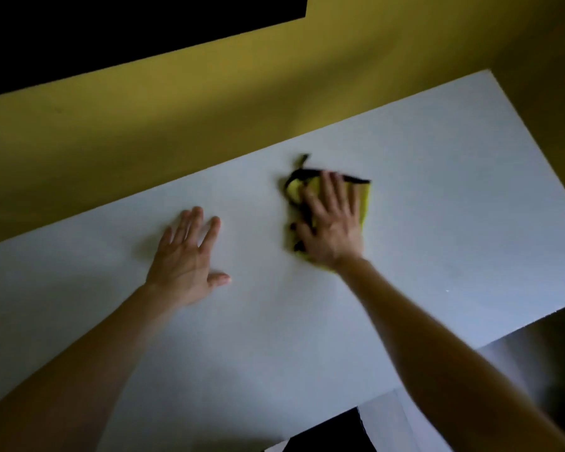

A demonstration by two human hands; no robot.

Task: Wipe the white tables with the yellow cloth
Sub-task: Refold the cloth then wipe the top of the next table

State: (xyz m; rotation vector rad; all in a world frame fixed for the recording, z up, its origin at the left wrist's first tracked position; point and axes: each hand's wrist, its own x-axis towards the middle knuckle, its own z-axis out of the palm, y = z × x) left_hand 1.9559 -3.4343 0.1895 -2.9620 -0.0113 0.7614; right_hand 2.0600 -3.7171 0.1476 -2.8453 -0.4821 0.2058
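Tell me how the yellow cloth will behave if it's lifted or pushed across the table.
Likely floppy: the yellow cloth lies crumpled in folds under the right hand, so it would droop when lifted. Probably light, since it looks thin. Pushed flat, it should slide over the smooth white table, perhaps bunching.

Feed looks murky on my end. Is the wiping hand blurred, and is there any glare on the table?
Head view: dim overall, with no glare on the white table. In the same view, the right hand and the yellow cloth under it are motion-smeared. The left hand, flat on the table, looks somewhat sharper. Soft shadow darkens the table's near left part.
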